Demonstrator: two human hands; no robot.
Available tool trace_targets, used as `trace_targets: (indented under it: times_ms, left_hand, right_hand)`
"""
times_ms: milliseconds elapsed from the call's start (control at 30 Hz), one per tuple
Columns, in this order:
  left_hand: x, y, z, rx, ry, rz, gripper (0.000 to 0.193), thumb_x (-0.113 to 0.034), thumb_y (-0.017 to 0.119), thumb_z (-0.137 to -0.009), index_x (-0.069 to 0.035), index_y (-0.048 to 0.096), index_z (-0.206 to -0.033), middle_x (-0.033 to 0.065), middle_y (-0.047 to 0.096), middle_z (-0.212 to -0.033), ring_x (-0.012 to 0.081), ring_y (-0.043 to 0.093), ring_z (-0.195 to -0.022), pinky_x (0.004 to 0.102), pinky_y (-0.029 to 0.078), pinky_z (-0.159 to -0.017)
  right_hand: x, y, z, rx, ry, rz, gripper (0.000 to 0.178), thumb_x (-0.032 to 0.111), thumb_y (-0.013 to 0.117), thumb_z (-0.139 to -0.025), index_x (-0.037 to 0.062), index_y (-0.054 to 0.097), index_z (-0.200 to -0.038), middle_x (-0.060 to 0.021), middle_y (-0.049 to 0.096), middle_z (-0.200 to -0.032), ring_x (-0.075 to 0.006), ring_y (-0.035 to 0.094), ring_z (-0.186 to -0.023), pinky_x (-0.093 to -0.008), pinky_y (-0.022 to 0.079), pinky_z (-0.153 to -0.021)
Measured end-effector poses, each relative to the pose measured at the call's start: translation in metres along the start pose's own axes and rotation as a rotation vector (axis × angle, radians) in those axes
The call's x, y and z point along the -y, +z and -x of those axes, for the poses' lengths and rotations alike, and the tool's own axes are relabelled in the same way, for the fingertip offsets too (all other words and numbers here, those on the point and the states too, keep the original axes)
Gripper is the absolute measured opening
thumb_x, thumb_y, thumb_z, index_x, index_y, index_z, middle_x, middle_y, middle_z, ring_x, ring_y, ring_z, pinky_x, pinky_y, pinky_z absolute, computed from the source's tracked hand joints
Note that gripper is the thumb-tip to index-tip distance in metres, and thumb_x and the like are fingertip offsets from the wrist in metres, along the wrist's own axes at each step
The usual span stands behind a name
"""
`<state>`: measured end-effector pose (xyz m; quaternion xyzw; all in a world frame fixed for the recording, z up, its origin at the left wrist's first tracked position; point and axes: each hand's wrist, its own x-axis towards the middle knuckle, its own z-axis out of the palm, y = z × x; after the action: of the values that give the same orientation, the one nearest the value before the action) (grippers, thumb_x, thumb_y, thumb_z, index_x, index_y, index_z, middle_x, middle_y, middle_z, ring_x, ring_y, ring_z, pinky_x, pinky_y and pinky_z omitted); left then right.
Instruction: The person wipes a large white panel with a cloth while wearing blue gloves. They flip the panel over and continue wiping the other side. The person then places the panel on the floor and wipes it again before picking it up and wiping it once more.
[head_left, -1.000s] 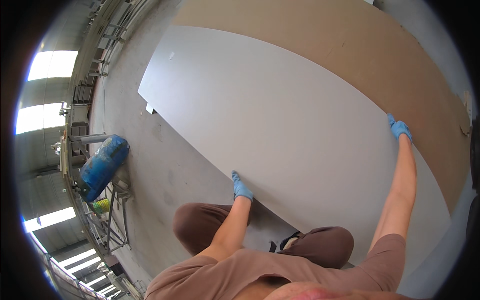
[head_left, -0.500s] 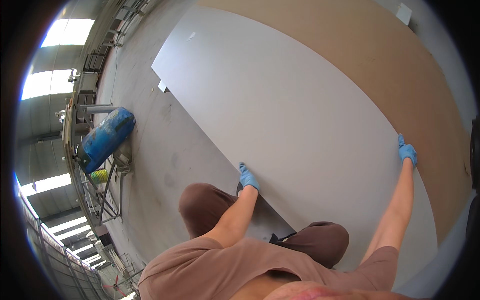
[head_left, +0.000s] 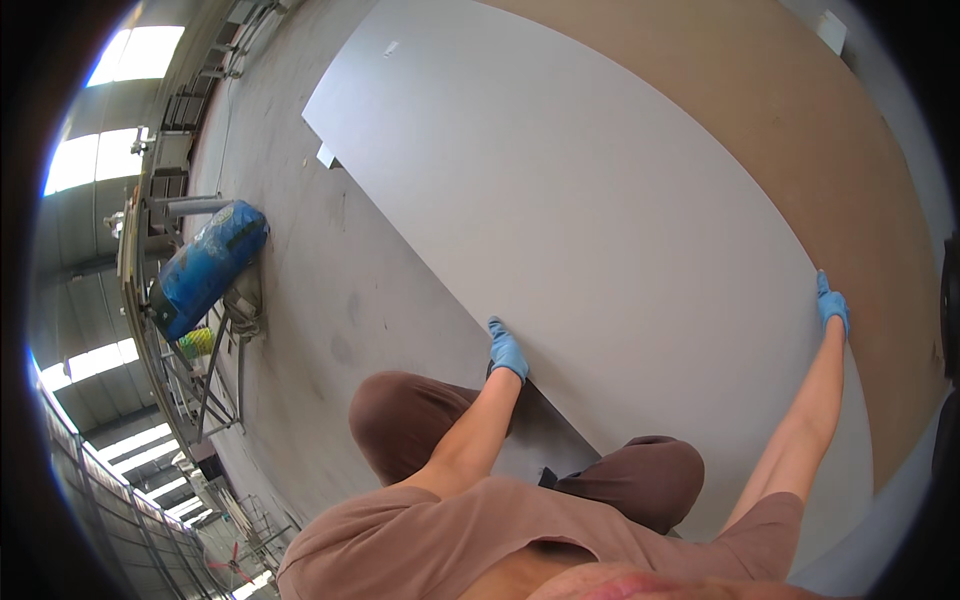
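A blue cylindrical tank [head_left: 212, 265] sits by a metal frame [head_left: 225, 390] at the left, with a yellow-green roll [head_left: 197, 342] just below it, well apart from the light grey panel [head_left: 600, 220] that lies in front of the person; a small white block [head_left: 325, 155] juts out at the panel's upper left edge, and the person's right knee [head_left: 650, 480] is beside its near edge. Both arms are spread: the left hand [head_left: 508, 350], blue-gloved, rests at the panel's left edge, and the right hand [head_left: 833, 305], gloved alike, reaches out to the opposite edge; whether either set of fingers curls underneath I cannot tell. Past that right edge a brown sheet [head_left: 790, 130] extends outward, while grey floor [head_left: 310, 300] stretches between the panel's left edge and the tank
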<state>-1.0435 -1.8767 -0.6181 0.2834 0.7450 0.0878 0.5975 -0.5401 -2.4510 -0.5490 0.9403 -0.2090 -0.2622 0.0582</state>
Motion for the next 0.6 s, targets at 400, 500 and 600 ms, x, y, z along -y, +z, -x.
trace_targets:
  times_ms: [400,500,600]
  left_hand:
    - [0.008,0.004,0.029,0.487,-0.075,0.012,0.095,-0.079,0.031,-0.101,-0.011,0.032,-0.167,0.0068,0.028,-0.175,0.0319,0.025,-0.158,0.0488,0.014,-0.132]
    - [0.018,0.003,0.034,0.450,-0.112,-0.054,0.095,-0.079,0.031,-0.101,-0.010,0.032,-0.167,0.0071,0.029,-0.175,0.0321,0.026,-0.158,0.0484,0.015,-0.132]
    - [0.022,0.001,0.032,0.411,-0.126,-0.055,0.095,-0.079,0.031,-0.101,-0.010,0.033,-0.167,0.0074,0.029,-0.174,0.0323,0.027,-0.158,0.0481,0.016,-0.132]
  right_hand:
    - [0.010,-0.031,0.081,-0.560,-0.101,-0.417,0.087,0.077,0.053,-0.093,0.0179,0.053,-0.156,-0.0121,0.053,-0.160,-0.0375,0.046,-0.147,-0.0548,0.037,-0.119]
    - [-0.005,-0.025,0.096,-0.813,-0.064,-0.343,0.071,0.073,0.041,-0.101,0.0150,0.069,-0.133,-0.0134,0.069,-0.136,-0.0345,0.061,-0.128,-0.0595,0.031,-0.117]
    - [-0.016,-0.032,0.115,-0.455,-0.108,-0.546,0.056,0.058,0.044,-0.106,0.0098,0.072,-0.108,-0.0119,0.073,-0.105,-0.0330,0.067,-0.103,-0.0540,0.043,-0.102]
